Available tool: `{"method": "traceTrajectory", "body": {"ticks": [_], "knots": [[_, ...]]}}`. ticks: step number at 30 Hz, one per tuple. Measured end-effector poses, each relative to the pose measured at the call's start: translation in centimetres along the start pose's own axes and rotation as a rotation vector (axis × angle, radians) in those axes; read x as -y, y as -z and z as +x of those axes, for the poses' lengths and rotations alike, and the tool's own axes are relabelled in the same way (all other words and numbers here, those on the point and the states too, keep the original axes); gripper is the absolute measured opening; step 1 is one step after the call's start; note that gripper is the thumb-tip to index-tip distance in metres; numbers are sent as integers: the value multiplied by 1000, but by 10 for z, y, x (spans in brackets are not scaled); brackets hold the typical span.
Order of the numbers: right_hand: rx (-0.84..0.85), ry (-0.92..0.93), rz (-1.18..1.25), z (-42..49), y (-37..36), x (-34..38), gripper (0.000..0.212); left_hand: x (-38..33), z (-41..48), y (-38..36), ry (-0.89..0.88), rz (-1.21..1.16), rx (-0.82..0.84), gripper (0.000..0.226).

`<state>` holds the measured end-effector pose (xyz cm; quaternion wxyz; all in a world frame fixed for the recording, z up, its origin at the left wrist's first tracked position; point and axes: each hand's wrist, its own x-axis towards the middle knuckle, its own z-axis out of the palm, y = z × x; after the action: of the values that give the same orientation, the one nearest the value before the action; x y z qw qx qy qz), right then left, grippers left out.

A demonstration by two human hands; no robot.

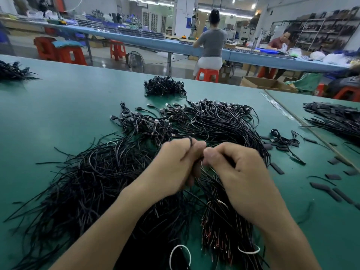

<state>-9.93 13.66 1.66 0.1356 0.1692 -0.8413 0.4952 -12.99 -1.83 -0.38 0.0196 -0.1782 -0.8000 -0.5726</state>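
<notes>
My left hand [173, 162] and my right hand [237, 168] meet thumb to thumb over a big heap of thin black cables [93, 182] on the green table [58, 106]. The left hand's fingers curl round a dark cable piece [195, 166] that also loops over its index finger. Pinched between the right hand's thumb and curled fingers is the same cable, close to the left thumb. More black cables with USB plugs [210, 119] lie just beyond the hands. Blur hides the exact fingertip contact.
A small cable bundle [164, 87] sits farther back, another pile [13, 71] at far left, one more [335, 117] at right. Short black sleeve pieces [335, 193] scatter to the right. White bands [180, 256] lie near the front edge. Two people work at a blue bench [136, 38] behind.
</notes>
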Motion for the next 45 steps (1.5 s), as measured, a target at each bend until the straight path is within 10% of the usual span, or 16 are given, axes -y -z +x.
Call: {"method": "traceTrajectory", "body": {"ticks": [7, 14, 19, 23, 31, 36, 39, 45], "knots": [[-129, -87, 368, 4, -1, -8, 30, -24, -10, 12, 117, -430, 469, 64], [199, -113, 78, 1, -16, -2, 30, -26, 0, 15, -12, -1092, 122, 45], [263, -94, -97, -4, -7, 2, 27, -12, 4, 4, -99, -344, -231, 35], [76, -60, 32, -1, 6, 1, 23, -13, -3, 1, 105, -57, 106, 54], [-91, -94, 312, 2, -3, -3, 32, -19, -6, 12, 279, -810, 512, 61], [79, -162, 94, -1, -14, -2, 35, -24, 0, 22, 106, -1390, 258, 49], [277, -135, -52, -5, -17, 3, 23, -16, 6, 16, -19, -1157, -69, 43], [231, -52, -180, -2, 3, 0, 22, -4, 2, -3, 8, 10, -107, 37]]}}
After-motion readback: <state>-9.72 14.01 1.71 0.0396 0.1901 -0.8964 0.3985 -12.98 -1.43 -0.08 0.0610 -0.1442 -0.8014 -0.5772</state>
